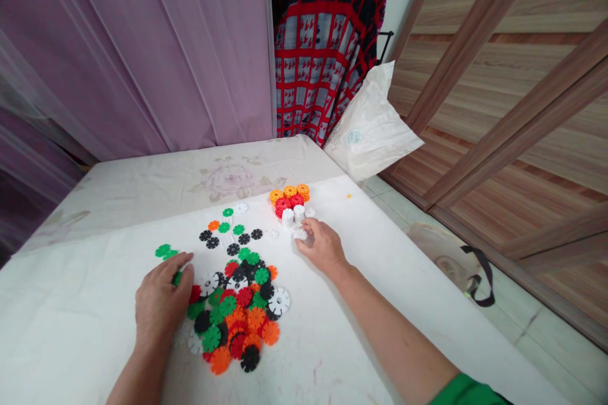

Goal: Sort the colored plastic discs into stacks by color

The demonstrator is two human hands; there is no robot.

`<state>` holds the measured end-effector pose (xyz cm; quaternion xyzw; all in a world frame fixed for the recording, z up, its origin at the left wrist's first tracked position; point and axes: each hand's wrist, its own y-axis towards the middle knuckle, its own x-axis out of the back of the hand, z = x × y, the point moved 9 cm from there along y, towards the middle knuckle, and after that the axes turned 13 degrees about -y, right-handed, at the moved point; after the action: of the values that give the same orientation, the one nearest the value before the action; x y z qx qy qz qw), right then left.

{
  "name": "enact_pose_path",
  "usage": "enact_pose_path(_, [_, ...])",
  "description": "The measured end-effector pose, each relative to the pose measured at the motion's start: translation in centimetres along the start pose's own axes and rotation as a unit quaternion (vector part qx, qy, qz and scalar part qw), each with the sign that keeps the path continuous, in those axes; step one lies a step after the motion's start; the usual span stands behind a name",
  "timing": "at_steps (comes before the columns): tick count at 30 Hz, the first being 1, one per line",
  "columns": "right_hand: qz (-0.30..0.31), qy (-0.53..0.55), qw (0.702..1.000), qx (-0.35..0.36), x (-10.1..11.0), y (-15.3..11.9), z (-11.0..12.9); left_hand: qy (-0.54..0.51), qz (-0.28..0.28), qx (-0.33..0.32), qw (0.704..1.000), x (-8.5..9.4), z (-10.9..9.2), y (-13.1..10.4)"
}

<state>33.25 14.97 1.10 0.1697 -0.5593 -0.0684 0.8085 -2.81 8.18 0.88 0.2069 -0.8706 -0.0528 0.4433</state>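
Observation:
Notched plastic discs in green, black, red, orange and white lie in a loose pile (237,313) on the white tablecloth. My left hand (164,297) rests at the pile's left edge, its fingers curved around a green disc (177,278) that is partly hidden. My right hand (323,243) pinches a white disc (300,234) just in front of the white stacks (287,217). Behind those stand red stacks (284,204) and yellow-orange stacks (289,192). More green discs (163,250) lie beyond my left hand.
Scattered green, black and orange discs (232,249) lie between the pile and the table's back. A white bag (370,133) hangs at the back right corner. Purple curtains (190,44) border the far side, and a wooden wardrobe (513,107) stands right.

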Motion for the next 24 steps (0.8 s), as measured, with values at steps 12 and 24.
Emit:
enact_pose_path(12, [-0.007, -0.011, 1.0, -0.024, 1.8, 5.9, -3.8, -0.011, -0.004, 0.013, 1.0, 0.0, 0.3, 0.1])
enact_pose_path(24, [0.035, -0.062, 0.997, 0.006, 1.3, 6.2, -3.2, 0.005, 0.002, -0.001, 1.0, -0.1, 0.0, 0.0])
